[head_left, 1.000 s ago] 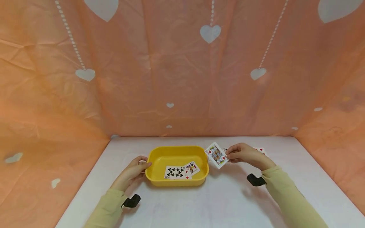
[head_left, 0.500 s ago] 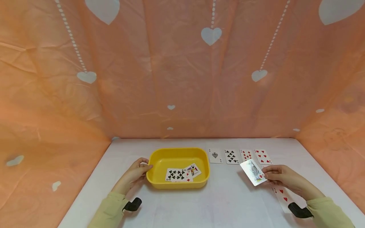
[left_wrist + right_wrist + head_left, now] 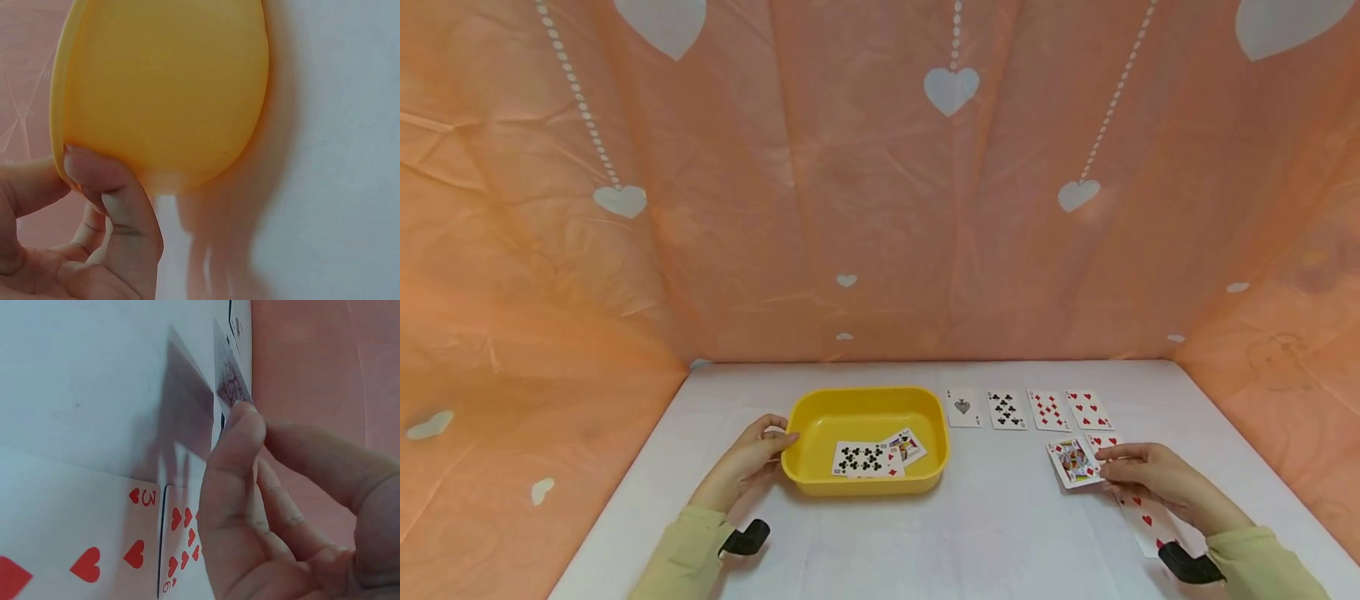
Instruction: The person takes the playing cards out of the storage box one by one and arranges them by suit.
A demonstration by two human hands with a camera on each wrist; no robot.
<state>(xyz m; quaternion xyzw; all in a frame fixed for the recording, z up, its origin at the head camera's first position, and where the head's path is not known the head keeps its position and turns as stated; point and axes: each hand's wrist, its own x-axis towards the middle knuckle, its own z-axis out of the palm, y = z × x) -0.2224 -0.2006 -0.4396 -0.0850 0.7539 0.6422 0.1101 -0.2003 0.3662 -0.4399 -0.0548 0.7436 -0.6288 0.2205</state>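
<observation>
My left hand (image 3: pixel 741 461) pinches the left rim of a yellow plastic tub (image 3: pixel 808 412), thumb inside, as the left wrist view (image 3: pixel 119 206) shows. In the tub lie a club card (image 3: pixel 859 457), a diamond card (image 3: pixel 896 465) partly under it and a face card (image 3: pixel 908 446). At the right, my right hand (image 3: pixel 1161 479) pinches a face card of diamonds (image 3: pixel 1074 462) by its edge. In the right wrist view this playing card (image 3: pixel 230 378) is tilted and casts a shadow on the table, apart from it. A three of hearts (image 3: pixel 94 531) lies beneath my wrist.
Along the back right of the white table (image 3: pixel 1000 517) runs a row: an ace of spades (image 3: pixel 963 408), a club card (image 3: pixel 1006 410), a diamond card (image 3: pixel 1049 410) and a heart card (image 3: pixel 1087 409). Another heart card (image 3: pixel 184 544) lies beyond the three. Orange cloth (image 3: pixel 880 208) walls the table.
My right hand has carried the face card from beside the tub to the right and toward me, uncovering the back row. Lately the card has dipped lower. My left hand stays on the tub.
</observation>
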